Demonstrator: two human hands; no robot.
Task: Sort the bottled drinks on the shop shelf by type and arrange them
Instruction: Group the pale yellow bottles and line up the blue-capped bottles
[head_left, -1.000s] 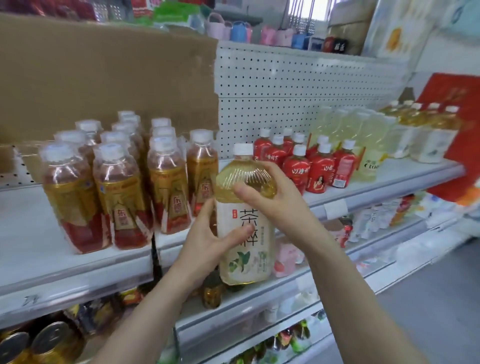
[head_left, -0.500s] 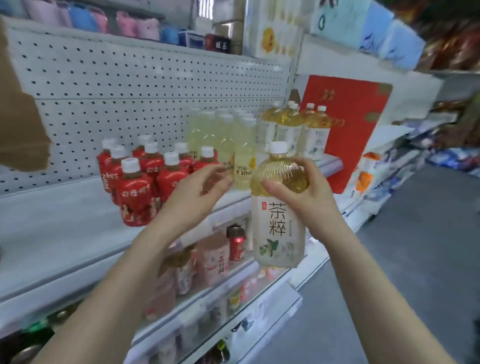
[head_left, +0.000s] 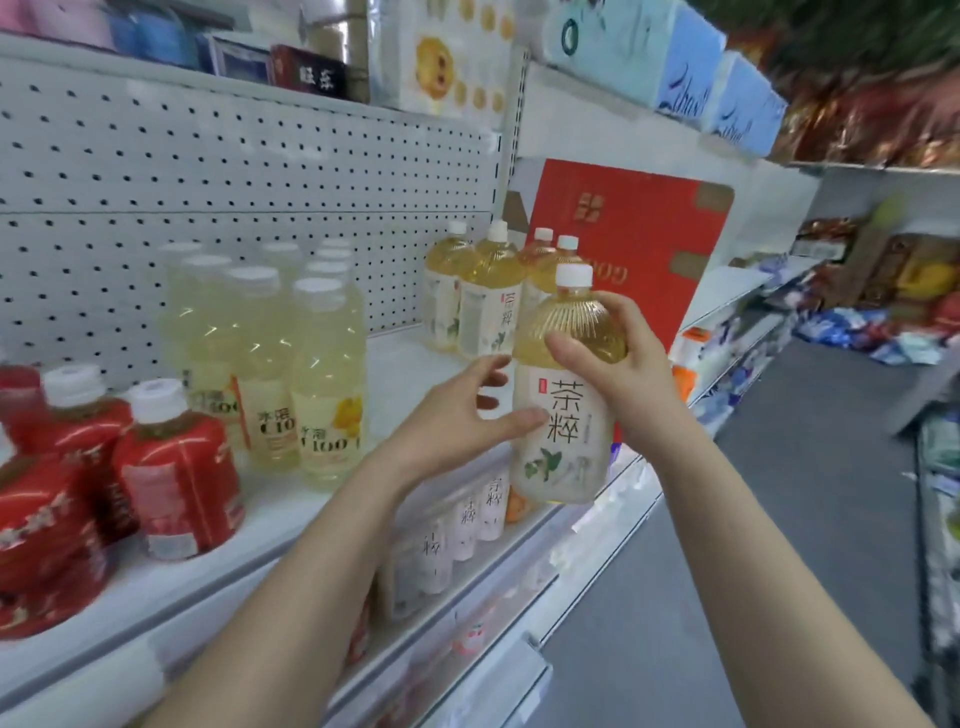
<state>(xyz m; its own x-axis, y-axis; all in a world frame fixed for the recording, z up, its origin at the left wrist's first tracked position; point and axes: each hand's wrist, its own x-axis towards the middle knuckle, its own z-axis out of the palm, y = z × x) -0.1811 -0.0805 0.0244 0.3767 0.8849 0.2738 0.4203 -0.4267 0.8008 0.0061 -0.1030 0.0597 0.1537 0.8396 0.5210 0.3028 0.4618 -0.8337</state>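
My right hand (head_left: 610, 358) grips the ribbed shoulder of a yellow tea bottle (head_left: 563, 436) with a white label and white cap, held upright in front of the white shelf (head_left: 395, 374). My left hand (head_left: 457, 421) is spread open beside the bottle's label, its thumb tip touching the label's left edge. Several bottles of the same tea (head_left: 488, 296) stand at the shelf's right end. Pale lemon drink bottles (head_left: 291, 364) stand in the middle, and red-labelled bottles (head_left: 166, 467) are at the left.
A red carton (head_left: 639, 249) leans behind the tea bottles at the shelf's end. A white pegboard (head_left: 208, 182) backs the shelf. Small pale bottles (head_left: 457, 525) fill the shelf below. The grey aisle floor (head_left: 779, 519) lies to the right, with snack shelves (head_left: 883, 291) beyond.
The view has swung right along the shelf. The tea bottle in my right hand has moved toward the matching bottles at the shelf's end, and my left hand has come back beside its label.
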